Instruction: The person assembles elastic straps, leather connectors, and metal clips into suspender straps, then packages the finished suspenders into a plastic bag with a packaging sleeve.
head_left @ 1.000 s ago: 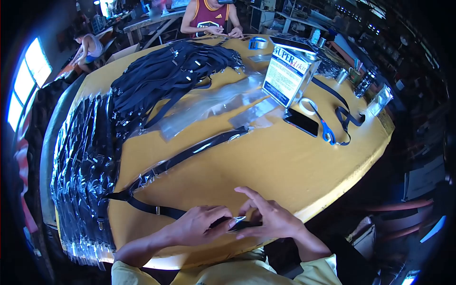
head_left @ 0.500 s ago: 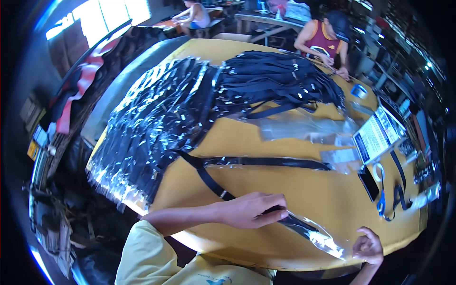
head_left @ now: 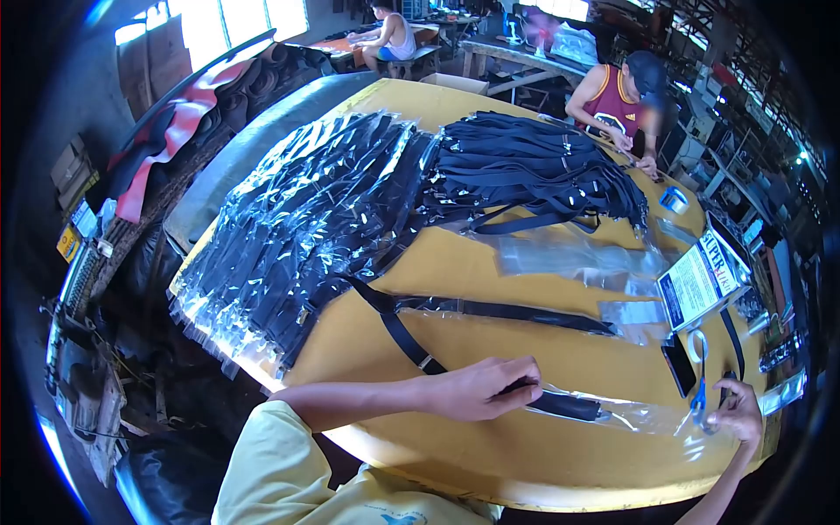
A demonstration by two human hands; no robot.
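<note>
My left hand (head_left: pixel 490 389) is closed on a black strap (head_left: pixel 407 343), whose lower end lies inside a clear plastic sleeve (head_left: pixel 639 415). The strap's upper end reaches back toward the pile of wrapped straps (head_left: pixel 297 227). My right hand (head_left: pixel 739 409) is at the right edge of the table, with fingers bent close to a small dark item and the blue scissors (head_left: pixel 698 401); whether it grips anything is unclear. A sleeved black strap (head_left: pixel 507 311) lies across the yellow table (head_left: pixel 525 350).
Unwrapped black straps (head_left: pixel 525 166) are heaped at the back. Empty plastic sleeves (head_left: pixel 569 258), a printed box (head_left: pixel 700 280), a phone (head_left: pixel 678 366) and a blue tape roll (head_left: pixel 674 200) lie at the right. A person (head_left: pixel 617 105) works at the far edge; another sits behind.
My right hand has moved right and up to the scissors. The sleeve at my left hand now stretches to the right instead of slanting down. The camera view has shifted slightly.
</note>
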